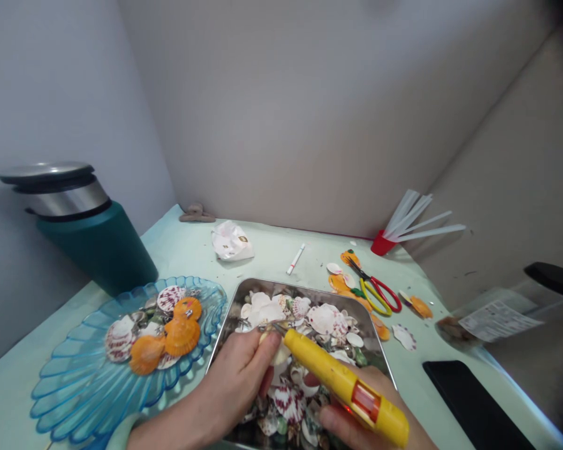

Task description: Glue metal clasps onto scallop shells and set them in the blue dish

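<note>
My right hand (pixel 356 400) is wrapped round a yellow hot glue gun (pixel 328 365), its nozzle pointing left toward my other hand. Between the thumb and fingers of my left hand (pixel 244 362) is a pale seashell (pixel 281 353), close to the nozzle tip. Whether the tip touches the shell I cannot tell. Both hands are above a metal tray (pixel 380 340) full of white, spotted and purple-streaked shells (pixel 288 403). On the left, a blue scalloped plate (pixel 75 381) bears orange scallop shells (pixel 182 334) joined in a duck-like shape, with speckled shells around them.
A dark green bottle (pixel 94 244) stands behind the plate. Beyond the tray lie a crumpled white packet (pixel 232 240) and a white marker (pixel 295 259). Red-and-yellow scissors (pixel 378 290) rest among orange shells. Glue sticks (pixel 413 215) fill a red cup (pixel 382 244). A black phone (pixel 473 400) is at right.
</note>
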### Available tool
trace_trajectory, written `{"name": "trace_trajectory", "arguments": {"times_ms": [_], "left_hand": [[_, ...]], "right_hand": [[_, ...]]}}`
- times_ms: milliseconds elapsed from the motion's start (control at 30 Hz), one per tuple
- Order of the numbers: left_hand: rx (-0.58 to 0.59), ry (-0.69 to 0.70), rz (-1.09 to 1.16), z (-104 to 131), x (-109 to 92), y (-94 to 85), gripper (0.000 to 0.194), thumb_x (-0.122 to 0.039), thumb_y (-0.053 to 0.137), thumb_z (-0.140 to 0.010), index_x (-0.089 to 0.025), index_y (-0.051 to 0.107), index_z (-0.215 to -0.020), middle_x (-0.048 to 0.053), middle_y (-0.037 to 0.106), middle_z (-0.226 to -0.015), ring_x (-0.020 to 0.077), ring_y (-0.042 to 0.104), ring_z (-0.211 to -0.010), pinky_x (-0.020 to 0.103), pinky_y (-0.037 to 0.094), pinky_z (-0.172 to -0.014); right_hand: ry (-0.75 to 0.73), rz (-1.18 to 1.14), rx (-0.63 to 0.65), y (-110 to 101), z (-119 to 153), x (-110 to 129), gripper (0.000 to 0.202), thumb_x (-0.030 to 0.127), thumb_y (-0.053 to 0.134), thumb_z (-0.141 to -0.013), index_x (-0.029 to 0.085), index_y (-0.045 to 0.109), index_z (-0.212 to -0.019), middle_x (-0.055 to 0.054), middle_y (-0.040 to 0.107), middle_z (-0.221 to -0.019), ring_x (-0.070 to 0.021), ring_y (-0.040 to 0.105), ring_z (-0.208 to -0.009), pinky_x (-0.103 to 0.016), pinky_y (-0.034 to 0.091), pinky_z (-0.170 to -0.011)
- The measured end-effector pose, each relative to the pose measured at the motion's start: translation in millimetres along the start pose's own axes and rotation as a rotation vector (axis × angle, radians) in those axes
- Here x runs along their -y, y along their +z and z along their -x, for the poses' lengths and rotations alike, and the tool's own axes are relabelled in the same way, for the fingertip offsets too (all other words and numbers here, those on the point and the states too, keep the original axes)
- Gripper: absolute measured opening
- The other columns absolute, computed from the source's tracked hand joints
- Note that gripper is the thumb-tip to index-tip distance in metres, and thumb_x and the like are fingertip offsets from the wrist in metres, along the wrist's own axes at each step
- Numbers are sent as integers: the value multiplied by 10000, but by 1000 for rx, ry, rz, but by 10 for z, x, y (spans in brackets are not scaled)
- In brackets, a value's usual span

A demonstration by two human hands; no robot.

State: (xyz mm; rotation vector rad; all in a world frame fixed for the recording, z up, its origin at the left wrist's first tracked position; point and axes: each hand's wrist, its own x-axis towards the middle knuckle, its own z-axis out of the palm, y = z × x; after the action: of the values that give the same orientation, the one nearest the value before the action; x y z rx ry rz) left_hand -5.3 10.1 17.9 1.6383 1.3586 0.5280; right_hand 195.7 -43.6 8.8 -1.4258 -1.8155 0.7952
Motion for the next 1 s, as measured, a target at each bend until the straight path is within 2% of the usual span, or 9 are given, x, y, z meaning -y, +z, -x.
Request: {"name": "trace_trajectory", "arguments": {"times_ms": [167,333,500,700,900,1000], "left_hand": [[-3,6,-7,-3,29,6,521,-499,311,-902,-206,431,-488,-42,416,-457,120,423,-469,244,308,-509],[-34,49,-78,-21,60,22,483,-461,305,-907,-210,416,-510,-36,423,-493,129,438,-499,250,308,-519],[-31,25,-89,-24,52,22,499,-458,285,-909,-213,417,-496,-26,442,-487,134,454,-494,257,324,-533],[-33,24,-73,-13,49,17,504,-467,298,-908,-211,422,-492,-29,443,-485,133,456,-495,254,328,-535],[-72,6,-100,-14,21,2,520,-478,309,-908,-209,437,-482,-28,449,-486,143,457,-524,261,332,-567],[-43,-18,-108,-6,18,-3,573,-495,289,-912,-209,447,-441,-24,437,-449,153,465,-534,269,334,-589]], "right_hand": [[-31,-55,22,-17,-34,25,164,321,636,-772,254,728,-891,-7,749,-774,-193,686,-675,-251,537,-628],[-24,31,44,-10,-41,7,181,337,643,-759,245,728,-890,-28,761,-853,-199,687,-693,-259,541,-616],[-54,40,67,-21,-55,4,186,350,616,-785,230,721,-882,-22,746,-756,-175,668,-600,-241,536,-568],[-30,58,44,-20,-50,21,175,355,642,-769,232,726,-860,-15,742,-739,-175,667,-622,-246,547,-613],[-30,-18,2,-14,-44,47,154,339,627,-772,231,717,-836,-14,750,-766,-183,680,-618,-236,542,-586],[-18,-33,2,-19,-47,35,158,336,627,-775,235,723,-849,-17,758,-810,-194,697,-664,-237,547,-601]]}}
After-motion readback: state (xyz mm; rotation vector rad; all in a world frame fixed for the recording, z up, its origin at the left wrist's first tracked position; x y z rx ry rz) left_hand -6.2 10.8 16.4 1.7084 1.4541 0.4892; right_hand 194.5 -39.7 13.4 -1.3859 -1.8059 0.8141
